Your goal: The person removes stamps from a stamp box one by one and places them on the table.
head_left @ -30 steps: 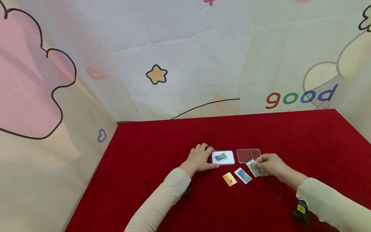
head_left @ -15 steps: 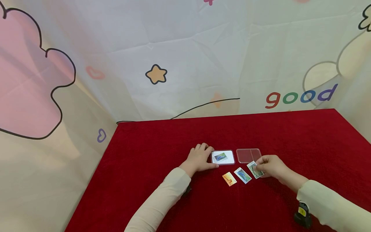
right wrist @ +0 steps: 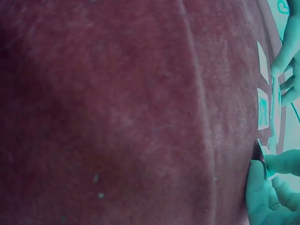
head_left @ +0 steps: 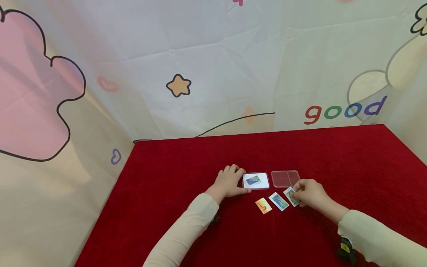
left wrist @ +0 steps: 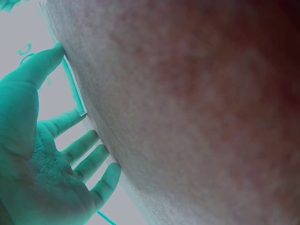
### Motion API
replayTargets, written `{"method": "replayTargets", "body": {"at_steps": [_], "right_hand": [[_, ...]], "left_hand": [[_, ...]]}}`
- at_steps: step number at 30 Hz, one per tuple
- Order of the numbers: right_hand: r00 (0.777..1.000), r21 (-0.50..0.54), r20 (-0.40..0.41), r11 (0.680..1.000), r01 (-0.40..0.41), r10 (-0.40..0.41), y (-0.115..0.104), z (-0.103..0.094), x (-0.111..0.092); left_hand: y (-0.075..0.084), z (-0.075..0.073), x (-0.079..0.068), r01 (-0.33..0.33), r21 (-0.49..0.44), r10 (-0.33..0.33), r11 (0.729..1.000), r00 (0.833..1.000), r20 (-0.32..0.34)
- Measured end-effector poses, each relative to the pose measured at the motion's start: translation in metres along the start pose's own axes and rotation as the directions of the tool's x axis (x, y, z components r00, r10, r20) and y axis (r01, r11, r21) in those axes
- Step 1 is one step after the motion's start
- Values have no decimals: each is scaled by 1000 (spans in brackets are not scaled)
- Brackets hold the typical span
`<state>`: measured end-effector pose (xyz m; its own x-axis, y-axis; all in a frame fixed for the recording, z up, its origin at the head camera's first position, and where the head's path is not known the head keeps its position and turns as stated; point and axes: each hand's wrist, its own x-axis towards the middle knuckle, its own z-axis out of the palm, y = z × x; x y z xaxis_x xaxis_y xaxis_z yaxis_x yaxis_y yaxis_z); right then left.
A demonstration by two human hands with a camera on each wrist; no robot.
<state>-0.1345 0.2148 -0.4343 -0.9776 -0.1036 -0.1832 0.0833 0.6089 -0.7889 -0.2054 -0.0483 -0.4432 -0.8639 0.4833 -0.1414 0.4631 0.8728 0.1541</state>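
At the left end of a shallow clear case with a white bottom [head_left: 265, 180], my left hand [head_left: 229, 182] rests with spread fingers, thumb and index finger at its corners. In the left wrist view those fingers [left wrist: 68, 123] look nearly straight beside the case's edge. One blue-green stamp [head_left: 253, 180] lies in the case. My right hand [head_left: 311, 193] pinches a greenish stamp [head_left: 289, 195] between thumb and fingers, covering its right part. Left of it, a blue stamp [head_left: 278, 201] and an orange stamp [head_left: 263, 205] lie side by side on the cloth.
A transparent lid [head_left: 285, 179] lies flat right of the case, just beyond the right hand. Red cloth [head_left: 186, 163] covers the table, and a printed curtain [head_left: 213, 74] hangs behind its far edge.
The right hand and its greenish stamp have moved slightly nearer to me, away from the lid. The left hand and the case stay in place.
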Motion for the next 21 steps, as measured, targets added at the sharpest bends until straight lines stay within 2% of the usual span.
{"method": "replayTargets", "body": {"at_steps": [8, 15, 21], "right_hand": [[990, -151, -64, 982, 112, -123, 3, 3, -1], [986, -263, -104, 960, 100, -132, -3, 5, -4], [983, -284, -123, 954, 98, -138, -2, 6, -5]], "left_hand": [[1, -3, -1, 5, -12, -5, 1000, 1000, 5], [0, -2, 1, 3, -10, -3, 1000, 1000, 2], [0, 1, 1, 4, -18, -4, 1000, 1000, 2]]}}
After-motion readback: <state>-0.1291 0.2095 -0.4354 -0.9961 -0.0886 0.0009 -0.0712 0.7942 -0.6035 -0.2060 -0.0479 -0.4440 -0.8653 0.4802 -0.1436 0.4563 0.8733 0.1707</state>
